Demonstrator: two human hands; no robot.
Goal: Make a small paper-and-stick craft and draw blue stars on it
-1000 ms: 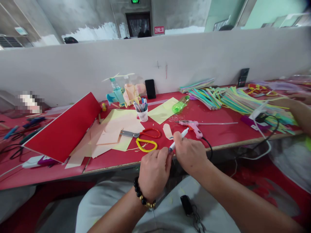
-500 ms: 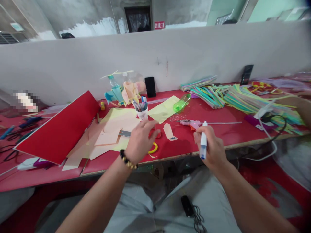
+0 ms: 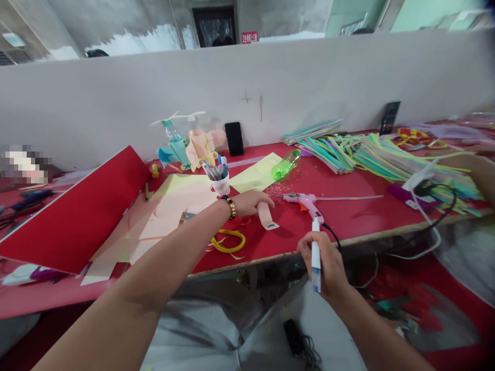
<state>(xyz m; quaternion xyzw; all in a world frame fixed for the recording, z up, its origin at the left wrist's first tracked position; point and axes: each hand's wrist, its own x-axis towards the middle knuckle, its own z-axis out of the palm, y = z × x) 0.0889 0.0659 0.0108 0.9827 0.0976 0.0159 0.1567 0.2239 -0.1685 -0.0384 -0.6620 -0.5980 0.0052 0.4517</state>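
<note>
My left hand [image 3: 250,202] reaches across the red tabletop, its fingers closed over the upper end of a small pale peach paper piece [image 3: 268,218]. A dark star-like mark shows near the paper's lower end. In front of the table edge, my right hand [image 3: 325,265] grips a white marker [image 3: 316,257] upright, its blue part downward. Between the hands and further back lies a pink glue gun [image 3: 305,200] with a clear glue stick in it. Yellow-handled scissors [image 3: 229,241] rest below my left wrist, partly covered by the forearm.
Behind my left arm stands a cup of pens [image 3: 220,184]. Peach and yellow sheets [image 3: 162,206] and a propped red board [image 3: 77,216] fill the left. A green bottle piece [image 3: 285,166] and bundled coloured strips [image 3: 386,159] lie toward the right. Another person's arm [image 3: 479,172] is far right.
My left hand has moved right and onto the peach paper piece, uncovering the scissors' handle. My right hand has lowered toward me with the marker, away from the glue gun.
</note>
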